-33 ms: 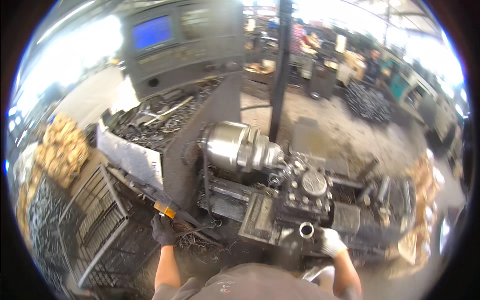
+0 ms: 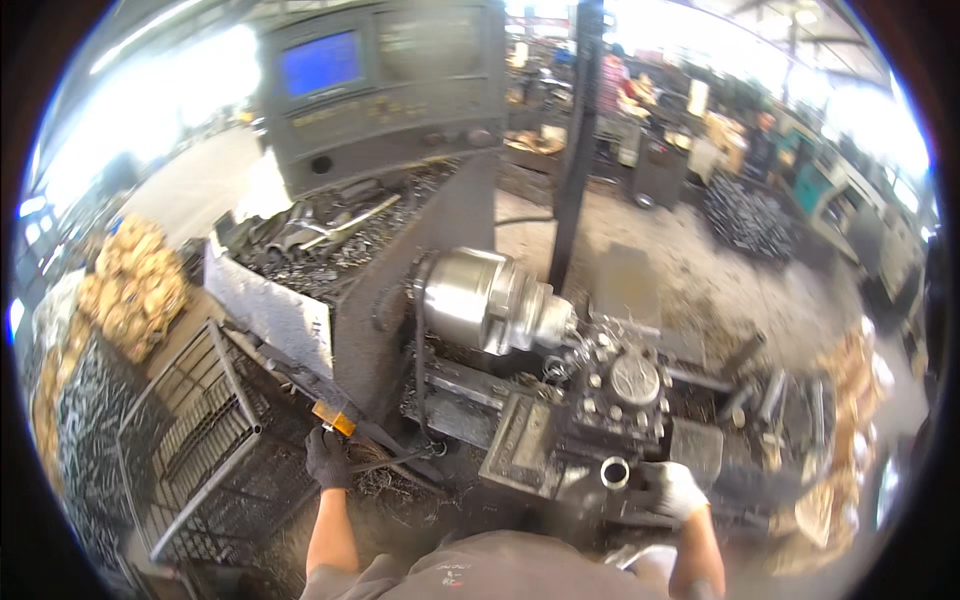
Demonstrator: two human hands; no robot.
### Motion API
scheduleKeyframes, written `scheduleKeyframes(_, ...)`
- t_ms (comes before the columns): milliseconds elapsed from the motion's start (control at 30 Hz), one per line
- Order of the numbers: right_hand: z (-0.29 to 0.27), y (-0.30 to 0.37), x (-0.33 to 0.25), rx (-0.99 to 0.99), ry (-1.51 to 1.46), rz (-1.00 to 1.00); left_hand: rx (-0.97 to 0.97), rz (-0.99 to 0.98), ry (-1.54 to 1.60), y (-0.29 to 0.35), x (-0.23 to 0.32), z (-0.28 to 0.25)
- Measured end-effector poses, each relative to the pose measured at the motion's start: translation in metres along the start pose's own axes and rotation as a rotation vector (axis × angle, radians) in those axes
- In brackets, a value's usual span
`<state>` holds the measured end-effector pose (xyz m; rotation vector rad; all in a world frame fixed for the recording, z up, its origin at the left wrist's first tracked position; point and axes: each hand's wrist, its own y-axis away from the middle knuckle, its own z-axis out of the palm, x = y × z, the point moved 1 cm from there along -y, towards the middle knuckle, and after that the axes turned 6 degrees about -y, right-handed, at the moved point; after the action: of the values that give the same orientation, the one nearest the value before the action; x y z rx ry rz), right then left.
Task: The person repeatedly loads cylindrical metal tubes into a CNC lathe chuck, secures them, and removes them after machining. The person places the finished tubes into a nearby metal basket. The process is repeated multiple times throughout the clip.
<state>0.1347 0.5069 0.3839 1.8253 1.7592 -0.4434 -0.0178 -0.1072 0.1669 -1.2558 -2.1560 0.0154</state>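
The metal ring (image 2: 614, 473) sat at the front of the lathe (image 2: 515, 440), beside the right hand (image 2: 678, 490); the orange block (image 2: 333, 418) topped the left hand (image 2: 327, 458). Neither hand's finger closure could be told. Straying chuckward (image 2: 465, 300), gloves might snag.

White-gloved right hand (image 2: 679, 490) slightly farther from the metal ring (image 2: 615, 486) (whole view a little shifted)

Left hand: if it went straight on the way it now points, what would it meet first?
Probably the orange block, just ahead of the left hand in the head view; whether the two already touch is hard to tell, since depth is unclear.
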Motion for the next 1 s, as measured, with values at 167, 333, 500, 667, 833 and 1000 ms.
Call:
scheduleKeyframes(167,-0.085,-0.094,-0.014,0.493,-0.213,-0.362,-0.184,-0.325,1.018,0.004,-0.033,0.035)
scheduleKeyframes(333,-0.091,-0.282,-0.034,-0.227,0.236,-0.096,-0.43,-0.276,0.721,0.121,-0.004,0.085)
scheduleKeyframes(500,-0.035,-0.352,-0.025,-0.512,0.152,-0.041,-0.649,-0.174,0.628,0.174,0.009,0.096)
scheduleKeyframes(667,-0.05,-0.32,-0.026,-0.187,-0.311,0.139,-0.796,-0.451,0.769,0.175,-0.037,0.079)
scheduleKeyframes(833,-0.061,-0.293,-0.061,-0.151,0.042,-0.275,-0.921,-0.702,0.877,0.17,-0.113,0.083)
scheduleKeyframes(1000,-0.108,-0.293,-0.007,-0.157,-0.33,-0.552,-0.81,-0.062,0.43,0.167,-0.124,0.091)
